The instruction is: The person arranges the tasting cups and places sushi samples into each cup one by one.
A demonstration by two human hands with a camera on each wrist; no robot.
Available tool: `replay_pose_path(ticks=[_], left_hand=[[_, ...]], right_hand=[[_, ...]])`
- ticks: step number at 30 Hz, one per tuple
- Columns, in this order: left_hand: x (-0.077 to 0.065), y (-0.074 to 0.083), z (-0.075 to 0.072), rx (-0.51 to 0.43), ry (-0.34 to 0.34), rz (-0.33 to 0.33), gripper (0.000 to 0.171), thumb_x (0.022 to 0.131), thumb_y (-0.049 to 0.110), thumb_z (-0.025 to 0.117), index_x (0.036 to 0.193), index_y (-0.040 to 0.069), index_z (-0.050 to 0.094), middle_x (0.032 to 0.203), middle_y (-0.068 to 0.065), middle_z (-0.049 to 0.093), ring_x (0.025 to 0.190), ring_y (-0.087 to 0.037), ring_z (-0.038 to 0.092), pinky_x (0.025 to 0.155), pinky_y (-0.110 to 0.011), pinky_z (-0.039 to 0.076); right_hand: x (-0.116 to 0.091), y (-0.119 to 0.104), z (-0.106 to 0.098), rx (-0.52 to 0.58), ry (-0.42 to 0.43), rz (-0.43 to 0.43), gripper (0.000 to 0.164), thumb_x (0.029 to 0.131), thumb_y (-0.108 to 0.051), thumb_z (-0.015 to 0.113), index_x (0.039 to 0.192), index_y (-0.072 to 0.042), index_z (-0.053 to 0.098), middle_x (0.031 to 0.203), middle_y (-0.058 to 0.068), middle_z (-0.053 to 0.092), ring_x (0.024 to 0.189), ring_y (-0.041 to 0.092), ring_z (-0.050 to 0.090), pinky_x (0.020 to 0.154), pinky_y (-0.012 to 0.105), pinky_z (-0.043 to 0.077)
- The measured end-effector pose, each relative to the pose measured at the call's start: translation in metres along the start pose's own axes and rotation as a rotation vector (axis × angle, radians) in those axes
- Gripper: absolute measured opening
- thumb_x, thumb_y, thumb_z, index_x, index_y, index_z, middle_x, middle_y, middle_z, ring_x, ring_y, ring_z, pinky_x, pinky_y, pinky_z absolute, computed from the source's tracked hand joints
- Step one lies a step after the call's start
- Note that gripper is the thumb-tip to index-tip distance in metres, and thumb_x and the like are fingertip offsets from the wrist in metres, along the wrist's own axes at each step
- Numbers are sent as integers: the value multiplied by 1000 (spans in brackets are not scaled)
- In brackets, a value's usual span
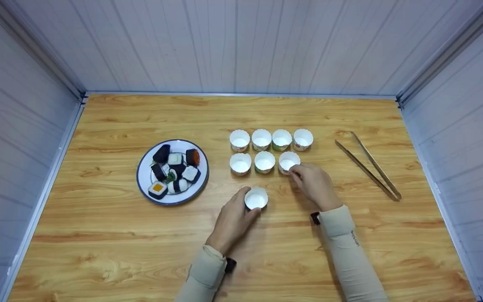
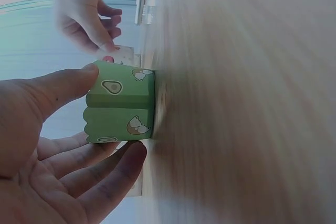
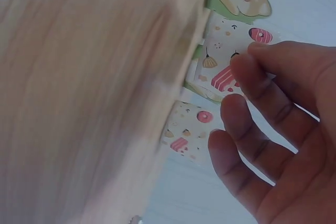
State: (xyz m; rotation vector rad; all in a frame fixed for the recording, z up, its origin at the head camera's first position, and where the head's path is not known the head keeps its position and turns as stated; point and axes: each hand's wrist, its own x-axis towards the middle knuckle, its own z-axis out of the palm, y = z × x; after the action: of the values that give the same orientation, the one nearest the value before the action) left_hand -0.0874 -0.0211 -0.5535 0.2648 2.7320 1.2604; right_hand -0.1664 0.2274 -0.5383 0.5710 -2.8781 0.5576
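Observation:
In the head view my left hand (image 1: 233,216) holds a small paper baking cup (image 1: 256,201), upright at the front of the group. The left wrist view shows this green cup (image 2: 121,100) with avocado prints, thumb on one side and fingers on the other, its base at the table. My right hand (image 1: 315,184) pinches near the front rim of another paper cup (image 1: 289,159), at the right end of the nearer row. Pink cake and doughnut prints mark that cup's wall (image 3: 223,51) in the right wrist view; the fingers partly hide it.
More white-lined cups stand in two rows, among them a far-row cup (image 1: 240,139) and a nearer-row cup (image 1: 240,162). A blue-rimmed plate (image 1: 143,184) with several sushi pieces lies left. Metal tongs (image 1: 369,170) lie right. Panels (image 1: 241,50) wall the wooden table (image 1: 111,251).

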Motion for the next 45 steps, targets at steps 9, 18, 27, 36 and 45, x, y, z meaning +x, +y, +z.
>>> replay_pose_path(ticks=[9,18,27,36,45], left_hand=[[-1,0,0,-10,-1,-1,61,91,20,77,141,3,48,138,-17,56,127,-29,53,106,-43,43],[-2,0,0,-8,13,23,60,91,20,77,140,3,48,136,-17,57,125,-29,55,104,-44,45],[-1,0,0,4,11,19,60,91,21,76,141,2,48,137,-17,56,126,-29,54,105,-43,45],[0,1,-1,18,-4,-6,61,92,21,76,142,2,47,139,-18,55,127,-30,54,106,-44,44],[-2,0,0,24,26,45,60,91,20,76,140,1,48,136,-19,57,124,-31,55,104,-45,46]], right_hand=[[5,1,7,5,-59,46,9,96,-15,70,95,-8,75,92,9,72,84,30,68,74,47,56],[5,1,8,14,-64,57,11,96,-16,69,103,-9,76,93,7,73,81,27,68,67,45,56],[-12,-14,-6,15,129,-92,17,90,-6,75,107,-4,74,86,8,72,72,23,66,61,39,55],[-38,-37,-10,31,147,-231,21,85,-9,80,106,-6,75,87,4,73,71,18,66,62,35,57],[-46,-53,5,104,133,-372,23,82,-6,82,104,-7,75,88,2,71,75,17,66,64,33,57]])
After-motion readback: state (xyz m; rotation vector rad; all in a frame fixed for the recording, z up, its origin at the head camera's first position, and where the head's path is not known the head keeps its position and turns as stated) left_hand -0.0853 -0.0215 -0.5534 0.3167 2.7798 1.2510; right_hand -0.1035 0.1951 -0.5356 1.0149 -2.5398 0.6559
